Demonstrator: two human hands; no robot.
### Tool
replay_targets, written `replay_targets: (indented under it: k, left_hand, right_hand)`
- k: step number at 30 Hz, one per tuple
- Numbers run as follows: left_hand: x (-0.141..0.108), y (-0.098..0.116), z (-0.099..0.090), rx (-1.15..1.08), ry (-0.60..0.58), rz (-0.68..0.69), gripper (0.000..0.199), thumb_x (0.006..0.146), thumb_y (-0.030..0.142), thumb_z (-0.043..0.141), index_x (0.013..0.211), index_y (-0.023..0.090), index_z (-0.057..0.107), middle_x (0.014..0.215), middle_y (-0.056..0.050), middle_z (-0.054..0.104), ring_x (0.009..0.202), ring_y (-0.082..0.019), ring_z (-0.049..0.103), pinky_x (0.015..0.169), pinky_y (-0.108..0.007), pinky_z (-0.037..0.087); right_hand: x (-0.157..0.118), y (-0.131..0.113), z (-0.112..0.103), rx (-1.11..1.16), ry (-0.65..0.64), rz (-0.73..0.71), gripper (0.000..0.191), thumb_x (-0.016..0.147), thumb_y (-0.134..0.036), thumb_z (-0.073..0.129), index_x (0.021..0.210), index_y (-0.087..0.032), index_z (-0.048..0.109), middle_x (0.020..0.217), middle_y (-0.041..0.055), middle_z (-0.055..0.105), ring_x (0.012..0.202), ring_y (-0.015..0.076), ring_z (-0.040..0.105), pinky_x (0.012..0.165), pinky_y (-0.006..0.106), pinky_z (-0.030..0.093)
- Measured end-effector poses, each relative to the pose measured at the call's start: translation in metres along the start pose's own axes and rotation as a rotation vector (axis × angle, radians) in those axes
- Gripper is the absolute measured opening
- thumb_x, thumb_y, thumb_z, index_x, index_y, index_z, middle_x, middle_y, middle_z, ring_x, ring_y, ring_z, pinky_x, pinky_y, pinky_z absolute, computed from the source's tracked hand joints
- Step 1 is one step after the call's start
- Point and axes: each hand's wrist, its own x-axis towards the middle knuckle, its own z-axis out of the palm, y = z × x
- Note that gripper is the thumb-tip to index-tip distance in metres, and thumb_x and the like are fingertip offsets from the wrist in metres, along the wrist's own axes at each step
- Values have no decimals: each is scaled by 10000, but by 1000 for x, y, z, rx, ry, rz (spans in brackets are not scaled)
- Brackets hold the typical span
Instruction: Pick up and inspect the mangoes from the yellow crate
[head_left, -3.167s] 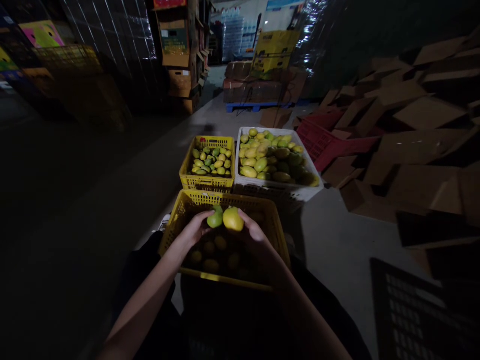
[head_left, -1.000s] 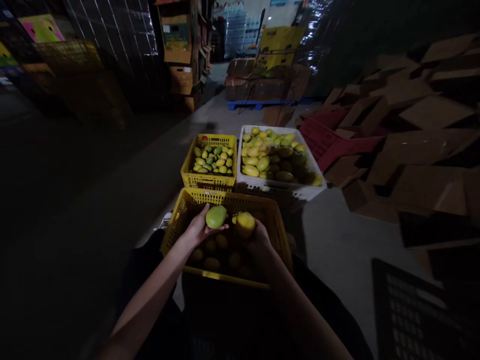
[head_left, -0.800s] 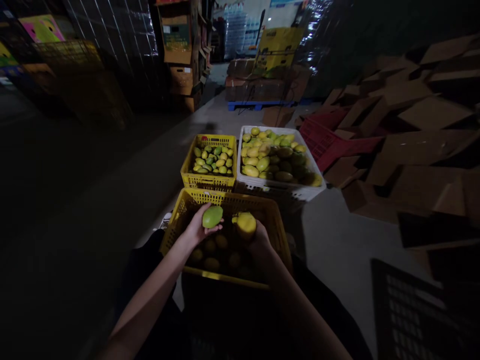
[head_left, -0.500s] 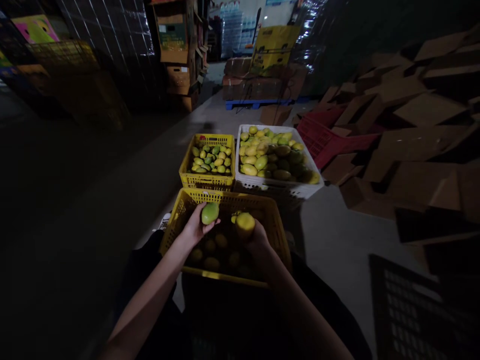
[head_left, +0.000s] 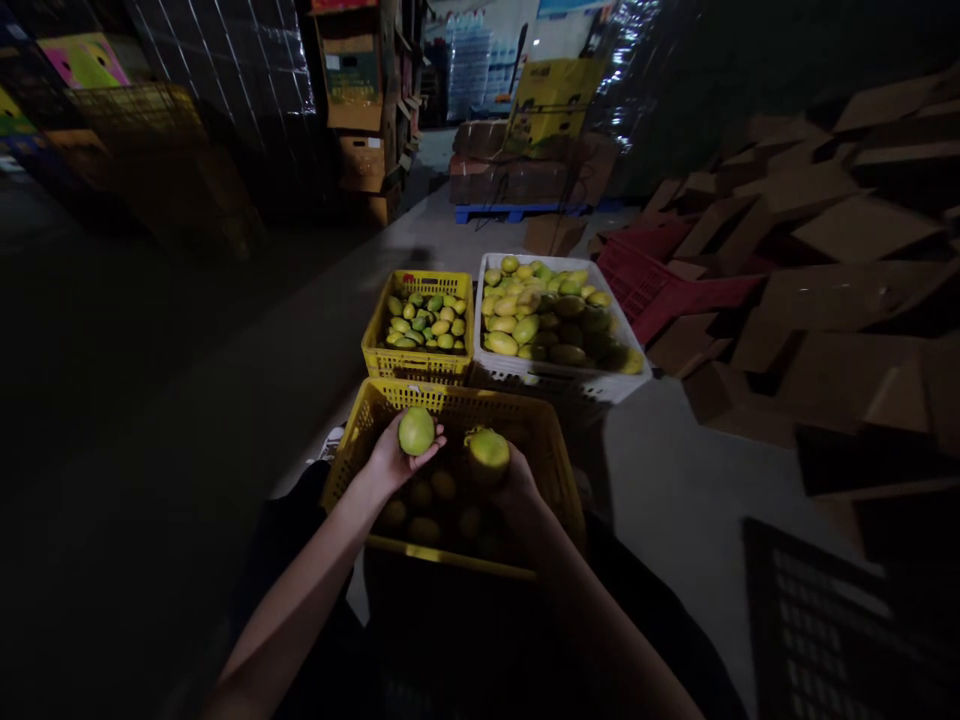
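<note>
Palm up, my left hand [head_left: 390, 458] holds a green fruit [head_left: 416, 431] above the near yellow crate [head_left: 564, 470]. My right hand [head_left: 516, 478] grips a yellow-green fruit [head_left: 488, 455], also over that crate; its fingers are mostly hidden in shadow. Between the two fruits there is a small gap. Several dim fruits [head_left: 424, 530] lie in the bottom of the near crate. Behind it stand a smaller yellow crate [head_left: 416, 366] with green and yellow fruits [head_left: 420, 325], and a white crate [head_left: 611, 385] heaped with yellow and green fruits [head_left: 525, 328].
A red crate [head_left: 645, 285] and piled cardboard boxes [head_left: 840, 290] lie on the right. A dark slatted crate [head_left: 817, 610] is at the lower right. At the back are stacked boxes [head_left: 360, 110] and a blue pallet [head_left: 510, 213] with goods.
The green fruit in my left hand has turned and shows a rounder face. The fruit in my right hand has tilted slightly. The view has shifted a little.
</note>
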Motion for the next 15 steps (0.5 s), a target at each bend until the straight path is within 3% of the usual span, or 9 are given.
replay_targets:
  k: [2, 5, 10, 12, 15]
  left_hand:
    - [2, 0, -2, -20, -72, 28, 367, 953, 341, 381, 1106, 91, 601, 791, -101, 704, 714, -178, 696, 621, -266, 572]
    - [0, -1, 0, 48, -160, 57, 346, 940, 370, 421, 923, 102, 640, 752, -86, 685, 636, -157, 672, 567, -246, 556]
    - [-13, -2, 5, 217, -251, 140, 437, 927, 447, 412, 782, 107, 645, 658, -86, 645, 574, -164, 638, 446, -214, 499]
    - [-13, -2, 2, 224, -243, 158, 442, 923, 461, 408, 790, 112, 645, 628, -74, 631, 550, -160, 626, 423, -210, 484]
    - [-2, -2, -7, 170, -148, 141, 461, 938, 453, 340, 866, 113, 642, 642, -66, 638, 517, -147, 615, 416, -217, 484]
  right_hand:
    - [-4, -1, 4, 25, -28, -17, 229, 815, -177, 413, 755, -169, 634, 526, 45, 644, 596, 202, 662, 553, 311, 567]
    - [-15, -5, 10, 5, -104, -134, 240, 817, -199, 445, 682, -163, 640, 584, 55, 678, 608, 188, 661, 538, 276, 548]
    - [-34, -12, 14, -315, -353, -280, 270, 752, -191, 519, 519, -135, 645, 510, 68, 653, 475, 151, 600, 471, 218, 465]
    - [-34, -12, 16, -360, -377, -228, 278, 744, -172, 521, 498, -132, 644, 482, 62, 641, 447, 144, 586, 462, 211, 450]
    - [-28, -7, 15, -246, -241, -65, 286, 760, -187, 527, 503, -132, 639, 465, 65, 630, 408, 143, 560, 423, 215, 441]
